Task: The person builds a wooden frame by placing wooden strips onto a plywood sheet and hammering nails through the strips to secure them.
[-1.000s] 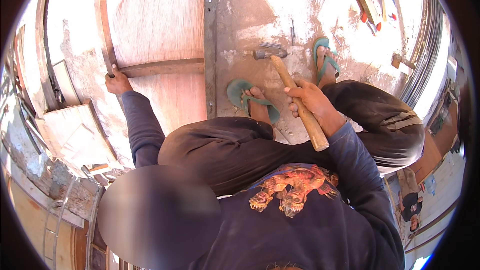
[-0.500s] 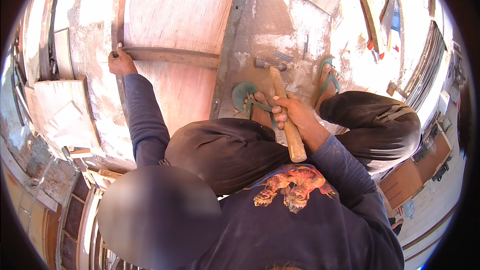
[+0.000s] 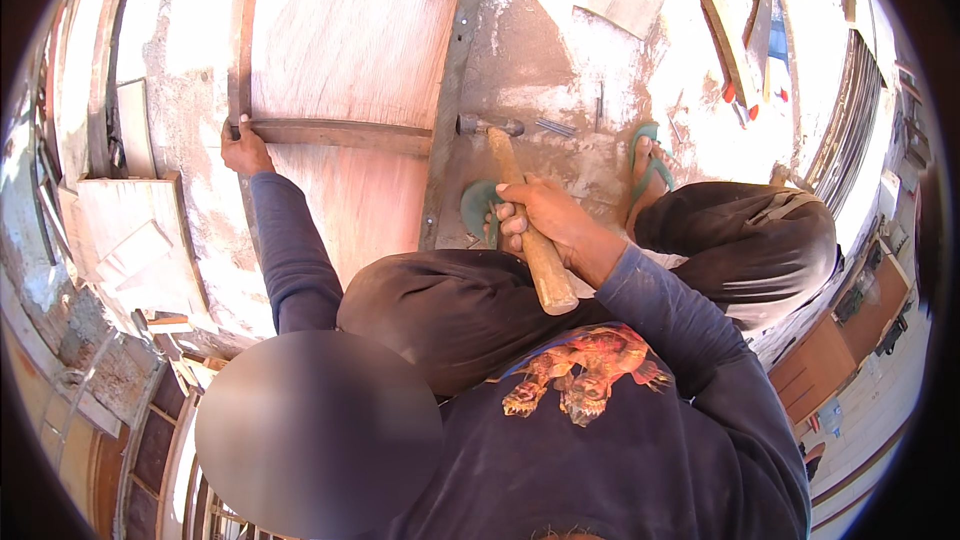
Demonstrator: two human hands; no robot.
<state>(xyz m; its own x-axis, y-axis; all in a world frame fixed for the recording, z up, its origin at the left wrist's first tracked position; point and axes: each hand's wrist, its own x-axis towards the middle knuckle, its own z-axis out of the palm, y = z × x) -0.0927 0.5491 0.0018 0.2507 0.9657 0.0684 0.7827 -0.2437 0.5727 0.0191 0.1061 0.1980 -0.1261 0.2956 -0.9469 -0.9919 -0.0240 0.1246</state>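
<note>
My right hand (image 3: 548,222) is closed round the wooden handle of a hammer (image 3: 507,168). The hammer's metal head points away from me, close to the right rail (image 3: 453,70) of a wooden frame. Pinkish plywood (image 3: 345,35) lies within that frame, and a crossbar (image 3: 345,135) runs over it. At the crossbar's left end, my left hand (image 3: 246,149) grips the corner where it meets the left rail (image 3: 241,30). The left fingers are partly hidden behind the wood.
Several nails (image 3: 556,127) lie on the floor beside the hammer head. My sandalled feet (image 3: 650,162) are close by. Long wooden pieces (image 3: 722,35) lie at the far right, and board offcuts (image 3: 130,230) rest at the left. A flat board piece (image 3: 625,0) lies farther off.
My right hand has moved the hammer left, bringing its head close to the frame's right rail. The left hand keeps its grip on the frame corner. The view has shifted slightly.
</note>
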